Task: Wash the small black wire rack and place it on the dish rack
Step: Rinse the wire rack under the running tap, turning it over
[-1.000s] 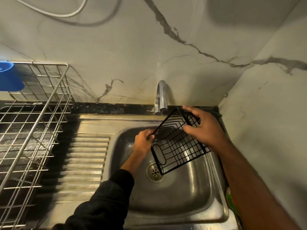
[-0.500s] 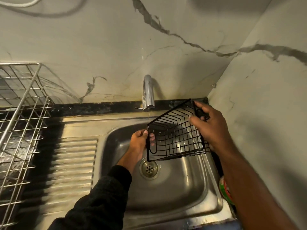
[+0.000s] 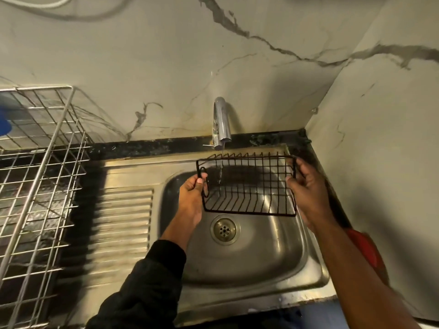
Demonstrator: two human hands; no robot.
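The small black wire rack (image 3: 248, 185) hangs level over the steel sink (image 3: 280, 264), under the chrome tap (image 3: 222, 122). A thin stream of water falls from the tap through the rack's left part. My left hand (image 3: 193, 193) grips the rack's left end by its handle loop. At the rack's right end my right hand (image 3: 308, 186) holds the rim, fingers curled round the wire. The silver dish rack (image 3: 45, 167) stands on the counter at the far left, apart from both hands.
A ribbed steel drainboard (image 3: 123, 224) lies between the sink and the dish rack. A blue object (image 3: 3, 124) sits in the dish rack's far corner. Something red (image 3: 365, 252) lies by the sink's right edge. Marble walls close in behind and on the right.
The black rack has turned from a tilted, edge-up pose to a level one spanning both hands. My left hand shifted to its left end. The view swung slightly left.
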